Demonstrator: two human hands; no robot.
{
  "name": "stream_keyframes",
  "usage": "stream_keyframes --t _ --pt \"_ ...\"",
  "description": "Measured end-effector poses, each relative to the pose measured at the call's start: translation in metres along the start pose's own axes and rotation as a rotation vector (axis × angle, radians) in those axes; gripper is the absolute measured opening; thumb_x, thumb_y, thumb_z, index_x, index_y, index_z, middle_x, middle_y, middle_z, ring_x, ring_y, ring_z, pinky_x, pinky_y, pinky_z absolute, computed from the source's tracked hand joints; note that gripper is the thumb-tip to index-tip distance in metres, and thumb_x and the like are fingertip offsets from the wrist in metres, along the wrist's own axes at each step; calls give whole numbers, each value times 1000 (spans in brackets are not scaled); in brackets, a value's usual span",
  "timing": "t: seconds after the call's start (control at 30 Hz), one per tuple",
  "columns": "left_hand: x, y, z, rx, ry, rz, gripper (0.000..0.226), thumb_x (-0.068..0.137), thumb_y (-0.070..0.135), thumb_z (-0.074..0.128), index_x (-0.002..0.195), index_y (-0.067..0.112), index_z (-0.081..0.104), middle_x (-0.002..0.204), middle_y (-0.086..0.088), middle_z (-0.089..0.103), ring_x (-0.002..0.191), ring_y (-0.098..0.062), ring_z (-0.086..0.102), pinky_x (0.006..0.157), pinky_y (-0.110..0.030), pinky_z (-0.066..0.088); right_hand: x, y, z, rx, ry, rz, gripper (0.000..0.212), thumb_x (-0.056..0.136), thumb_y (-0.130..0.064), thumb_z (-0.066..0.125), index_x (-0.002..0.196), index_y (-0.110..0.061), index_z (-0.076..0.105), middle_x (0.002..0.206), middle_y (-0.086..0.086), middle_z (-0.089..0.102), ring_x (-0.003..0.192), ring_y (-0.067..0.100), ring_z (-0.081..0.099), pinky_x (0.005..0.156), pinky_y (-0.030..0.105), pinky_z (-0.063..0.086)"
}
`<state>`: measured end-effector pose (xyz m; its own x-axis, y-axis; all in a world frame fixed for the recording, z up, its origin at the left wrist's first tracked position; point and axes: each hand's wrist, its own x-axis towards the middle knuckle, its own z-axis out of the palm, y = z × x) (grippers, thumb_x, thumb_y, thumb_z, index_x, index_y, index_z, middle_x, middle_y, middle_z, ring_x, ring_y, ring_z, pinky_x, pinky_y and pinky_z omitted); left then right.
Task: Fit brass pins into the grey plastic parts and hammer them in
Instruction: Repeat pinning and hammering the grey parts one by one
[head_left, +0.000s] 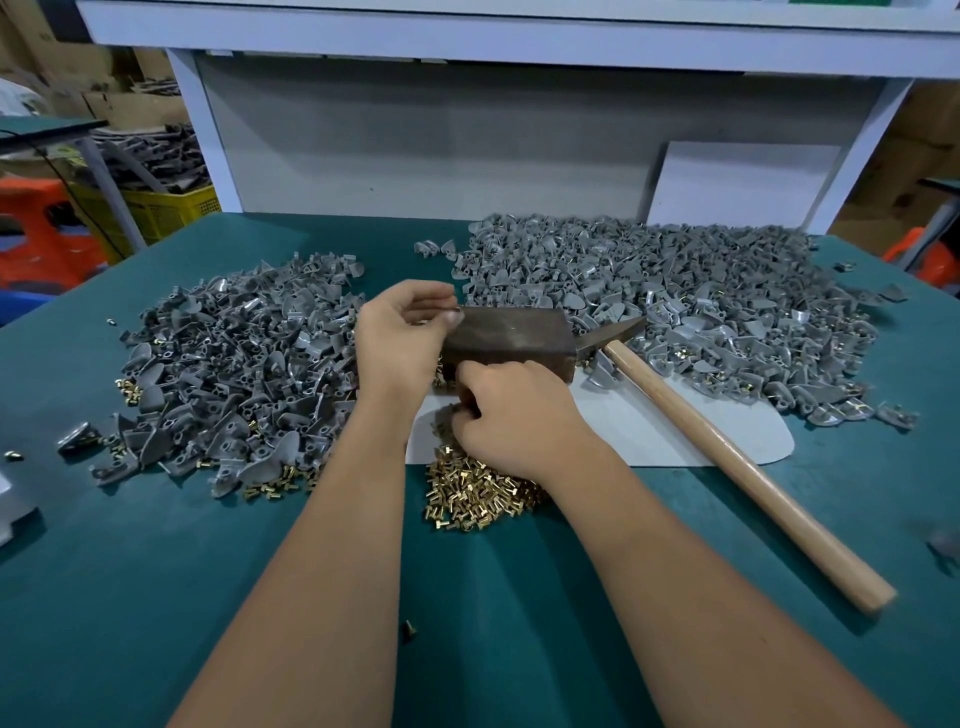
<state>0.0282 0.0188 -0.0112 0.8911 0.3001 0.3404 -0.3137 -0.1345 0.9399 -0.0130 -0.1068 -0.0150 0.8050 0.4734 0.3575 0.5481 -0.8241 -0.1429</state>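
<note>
A dark metal block (511, 340) sits mid-table on a pale mat (675, 426). My left hand (402, 340) hovers at the block's left end, fingertips pinching a small grey plastic part (453, 313). My right hand (511, 415) rests just in front of the block over a heap of brass pins (478, 493), its fingers curled into the pins; what they hold is hidden. A hammer with a wooden handle (727, 447) lies to the right, its head (605, 338) against the block. Neither hand touches it.
One pile of grey plastic parts (234, 364) lies left of the block and a larger pile (675, 312) at the back right. The green table (208, 597) carries stray pins. A white shelf frame (467, 36) rises behind; yellow crate (156, 208) at far left.
</note>
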Motion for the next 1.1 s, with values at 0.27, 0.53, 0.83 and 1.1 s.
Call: stream_keyframes --t 0.27,0.53,0.83,1.1 --pt "-2 -3 8 33 -138 -8 42 83 -16 61 82 25 69 90 9 72 89 2 68 74 -12 52 1 -1 1 30 48 -26 13 81 -26 55 79 -18 45 81 4 63 77 29 57 64 30 23" --pt "-2 -3 7 45 -112 6 48 86 -13 55 88 33 69 101 8 71 96 -3 64 68 -7 49 2 0 3 23 42 31 15 80 -32 54 79 -21 44 83 2 63 79 27 56 69 33 27" --pt "-1 -7 7 98 -92 9 35 87 -4 62 86 31 69 88 14 68 78 13 61 65 -5 46 5 3 0 46 12 66 9 92 -19 49 96 -13 55 98 7 66 91 30 58 72 33 27" --pt "-5 -4 7 84 -133 -3 28 85 -2 66 89 25 71 91 9 71 81 7 64 70 -9 50 5 14 -5 270 374 160 5 91 -13 58 88 -14 56 83 -5 58 80 15 54 74 33 46"
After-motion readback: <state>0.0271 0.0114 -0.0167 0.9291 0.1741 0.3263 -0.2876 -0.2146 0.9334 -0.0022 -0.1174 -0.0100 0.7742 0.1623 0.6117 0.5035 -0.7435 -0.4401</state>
